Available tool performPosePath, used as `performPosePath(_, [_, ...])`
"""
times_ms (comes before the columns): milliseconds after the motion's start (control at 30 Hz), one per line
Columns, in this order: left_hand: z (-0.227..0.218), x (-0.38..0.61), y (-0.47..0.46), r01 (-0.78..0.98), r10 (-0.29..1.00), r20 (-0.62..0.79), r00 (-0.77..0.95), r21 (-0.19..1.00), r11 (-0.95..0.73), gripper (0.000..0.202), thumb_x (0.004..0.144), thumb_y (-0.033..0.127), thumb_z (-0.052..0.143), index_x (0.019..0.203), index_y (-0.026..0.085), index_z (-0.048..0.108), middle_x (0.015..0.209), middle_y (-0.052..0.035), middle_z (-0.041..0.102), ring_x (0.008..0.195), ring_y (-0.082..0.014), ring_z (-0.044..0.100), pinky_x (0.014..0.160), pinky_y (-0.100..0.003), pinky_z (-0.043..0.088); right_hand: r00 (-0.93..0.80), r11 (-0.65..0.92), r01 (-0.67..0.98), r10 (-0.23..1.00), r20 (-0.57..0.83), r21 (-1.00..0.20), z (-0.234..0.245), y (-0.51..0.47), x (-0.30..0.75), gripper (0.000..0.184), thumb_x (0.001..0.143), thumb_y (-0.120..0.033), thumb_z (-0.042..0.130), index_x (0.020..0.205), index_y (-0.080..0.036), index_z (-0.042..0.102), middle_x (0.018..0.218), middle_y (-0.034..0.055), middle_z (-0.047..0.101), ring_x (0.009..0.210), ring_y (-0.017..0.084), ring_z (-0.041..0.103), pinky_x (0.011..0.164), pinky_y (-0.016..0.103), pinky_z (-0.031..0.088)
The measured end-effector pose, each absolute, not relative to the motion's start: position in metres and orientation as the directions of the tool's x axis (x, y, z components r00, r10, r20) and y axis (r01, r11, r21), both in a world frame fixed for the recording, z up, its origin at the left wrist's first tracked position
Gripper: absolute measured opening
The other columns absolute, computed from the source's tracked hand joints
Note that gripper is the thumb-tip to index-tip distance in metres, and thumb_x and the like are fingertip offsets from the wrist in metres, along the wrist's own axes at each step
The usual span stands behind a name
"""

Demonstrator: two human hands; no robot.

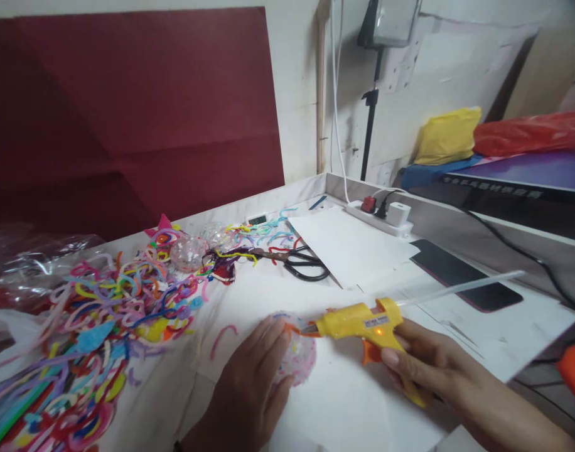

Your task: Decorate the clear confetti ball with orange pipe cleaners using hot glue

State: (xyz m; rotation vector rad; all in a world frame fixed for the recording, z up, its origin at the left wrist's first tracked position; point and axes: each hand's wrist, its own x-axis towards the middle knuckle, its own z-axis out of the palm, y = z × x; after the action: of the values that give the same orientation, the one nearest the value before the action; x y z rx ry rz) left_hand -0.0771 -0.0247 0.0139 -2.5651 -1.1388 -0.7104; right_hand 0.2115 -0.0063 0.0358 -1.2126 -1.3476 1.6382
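Note:
My right hand (424, 361) is wrapped round the handle of a yellow hot glue gun (358, 320). A clear glue stick (461, 285) sticks out of its back, and a small orange light glows on its side. The metal nozzle (310, 328) points left, at an orange strip (294, 328) on top of a clear ball (299, 361) with coloured specks. My left hand (254, 370) holds this ball from the left on white paper, fingers pressed to its surface and covering part of it. Whether the nozzle touches the strip, I cannot tell. A pink pipe cleaner piece (223, 339) lies left of the ball.
Colourful pipe cleaners (146, 289) are heaped on the left, with two more speckled balls (188, 253) behind. Black-handled scissors (306, 263) lie beyond my hands. White sheets (348, 238), a dark phone (466, 274) and a power strip (381, 220) occupy the right, where a black cable (518, 248) trails.

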Motion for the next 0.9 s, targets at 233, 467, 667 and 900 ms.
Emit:
performPosePath(233, [0.014,-0.077,-0.024,0.746,0.628,0.528,0.572,-0.016,-0.665,0.05,0.09,0.016,0.05,0.138,0.01,0.041,0.14,-0.0145,0.051,0.135,-0.0274,0.04,0.107,-0.042,0.044,-0.372,-0.193,0.1,0.903,-0.217,-0.976,0.046,-0.013,0.203,0.04,0.076,-0.055,0.067,0.1,-0.022,0.067,0.09,0.0054,0.066,0.07,0.016,0.058,0.059,0.024,0.048])
performPosePath(467, [0.014,-0.077,-0.023,0.748,0.639,0.522,0.565,0.002,-0.664,0.05,0.089,0.015,0.05,0.138,0.008,0.04,0.14,-0.0152,0.049,0.136,-0.0269,0.038,0.109,-0.042,0.042,-0.257,-0.166,0.127,0.947,-0.194,-0.978,0.04,-0.016,0.197,0.043,0.071,-0.059,0.067,0.089,-0.02,0.068,0.081,0.0073,0.068,0.058,0.015,0.059,0.052,0.026,0.052])
performPosePath(667, [0.015,-0.077,-0.024,0.746,0.642,0.517,0.567,0.007,-0.665,0.05,0.09,0.018,0.05,0.138,0.009,0.04,0.141,-0.0144,0.05,0.136,-0.0274,0.039,0.108,-0.042,0.043,-0.257,-0.166,0.15,0.945,-0.201,-0.975,0.037,-0.018,0.188,0.041,0.069,-0.059,0.065,0.081,-0.02,0.065,0.069,0.0034,0.064,0.046,0.012,0.053,0.042,0.025,0.044])
performPosePath(900, [0.014,-0.077,-0.024,0.74,0.64,0.515,0.571,0.015,-0.672,0.051,0.09,0.017,0.051,0.139,0.008,0.039,0.141,-0.0156,0.049,0.137,-0.0277,0.037,0.108,-0.043,0.043,-0.201,-0.185,0.144,0.957,-0.212,-0.972,0.051,-0.019,0.176,0.033,0.07,-0.051,0.068,0.079,-0.02,0.062,0.053,-0.0031,0.055,0.048,0.012,0.053,0.045,0.023,0.045])
